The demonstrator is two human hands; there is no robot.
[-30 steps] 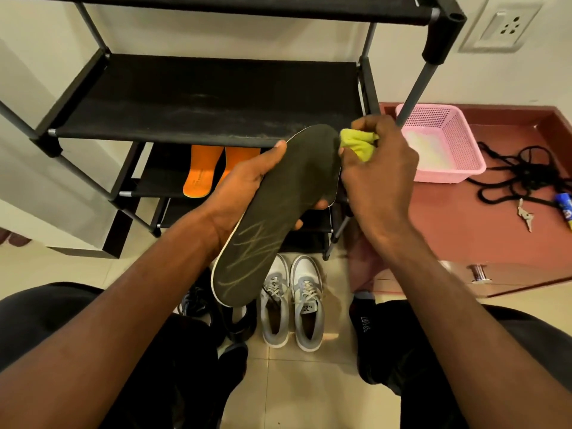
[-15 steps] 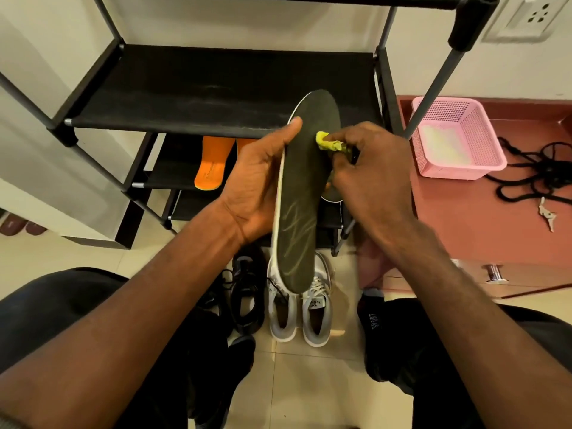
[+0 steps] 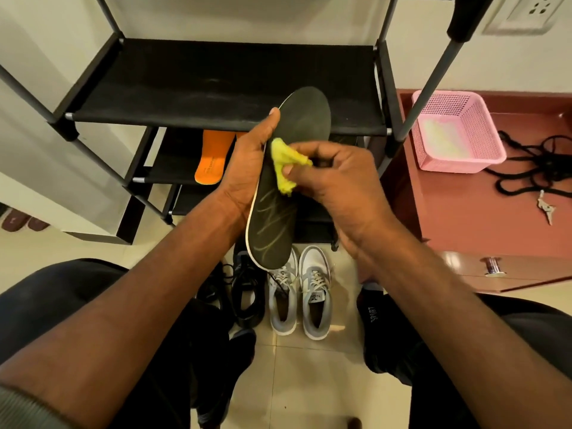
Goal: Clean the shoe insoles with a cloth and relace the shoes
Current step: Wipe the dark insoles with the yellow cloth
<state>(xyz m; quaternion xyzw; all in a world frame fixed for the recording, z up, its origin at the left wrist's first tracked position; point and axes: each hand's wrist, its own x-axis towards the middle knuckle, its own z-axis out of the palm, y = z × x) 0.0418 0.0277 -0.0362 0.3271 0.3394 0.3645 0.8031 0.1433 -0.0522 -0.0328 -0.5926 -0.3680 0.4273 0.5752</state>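
My left hand (image 3: 247, 162) grips a dark insole (image 3: 297, 125) by its left edge, holding it upright over the floor, toe end up. Pale scribble marks cover its heel half. My right hand (image 3: 334, 178) pinches a small yellow cloth (image 3: 283, 164) and presses it against the insole's middle. A grey and white pair of laced shoes (image 3: 298, 300) stands on the floor below. To their left sit black shoes (image 3: 244, 292) with loose laces. An orange insole (image 3: 213, 157) lies on a lower rack shelf. Loose black laces (image 3: 538, 165) lie on the red cabinet.
A black shoe rack (image 3: 223, 85) stands straight ahead. To the right is a low red cabinet (image 3: 464, 218) bearing a pink basket (image 3: 492, 140) and keys (image 3: 546, 209). My knees frame the tiled floor at both sides.
My right hand has drawn the yellow cloth down the insole from near the toe end to its middle. The left hand has kept its hold, with the insole standing more upright.
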